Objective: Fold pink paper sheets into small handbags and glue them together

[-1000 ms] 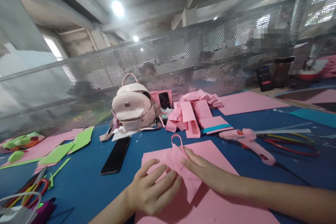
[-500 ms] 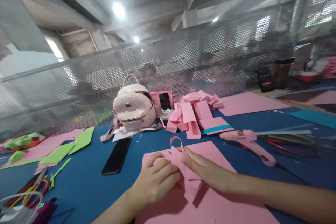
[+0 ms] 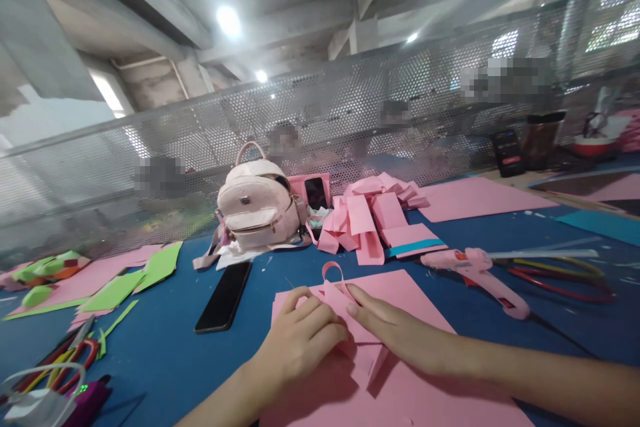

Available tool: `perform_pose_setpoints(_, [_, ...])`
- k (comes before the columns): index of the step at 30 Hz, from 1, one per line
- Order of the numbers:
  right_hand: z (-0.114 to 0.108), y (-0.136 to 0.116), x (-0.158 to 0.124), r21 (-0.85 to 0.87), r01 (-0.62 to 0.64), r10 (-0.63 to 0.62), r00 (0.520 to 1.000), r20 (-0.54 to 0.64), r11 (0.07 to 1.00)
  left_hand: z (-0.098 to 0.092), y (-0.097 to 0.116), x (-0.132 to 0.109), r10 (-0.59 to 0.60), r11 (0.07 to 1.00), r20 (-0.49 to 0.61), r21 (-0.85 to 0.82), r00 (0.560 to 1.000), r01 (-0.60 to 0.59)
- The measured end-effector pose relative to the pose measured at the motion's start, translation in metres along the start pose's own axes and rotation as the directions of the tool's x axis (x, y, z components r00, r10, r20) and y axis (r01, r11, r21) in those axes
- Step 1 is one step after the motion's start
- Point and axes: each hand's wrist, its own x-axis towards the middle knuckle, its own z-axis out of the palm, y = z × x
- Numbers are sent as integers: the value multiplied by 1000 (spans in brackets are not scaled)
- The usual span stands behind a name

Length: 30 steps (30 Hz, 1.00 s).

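Note:
A folded pink paper piece with a small loop at its far end lies over a large pink sheet. On its left side my left hand is closed with bent fingers, gripping the piece's edge. My right hand presses on the piece from the right, thumb and fingers closed against the paper near the loop. Both hands partly cover the paper, so the fold beneath them is hidden. A pink glue gun rests on the table to the right, apart from my right hand.
A black phone lies left of the sheet. Behind stand a pale backpack and a heap of pink paper strips. Scissors and green paper are at left. A perforated metal screen closes off the far side.
Both hands stay on the folded paper with very little movement. My right fingers lie slightly flatter near the loop, which leans a touch left.

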Motion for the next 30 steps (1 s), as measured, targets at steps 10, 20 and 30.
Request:
perform_pose_setpoints(10, [4,-2,-2,49,-81,83,996,-41,996,-8,3,-3,107,985,-105,146,989,-91])
perform_pose_setpoints(20, [4,-4,-1,25,-63,64,995,-76,998,-9,10,0,115,943,-140,327,983,-64])
perform_pose_setpoints(30, [5,-14,-6,-38,-85,83,996,-34,996,-18,13,-1,152,925,-192,372,970,-71])
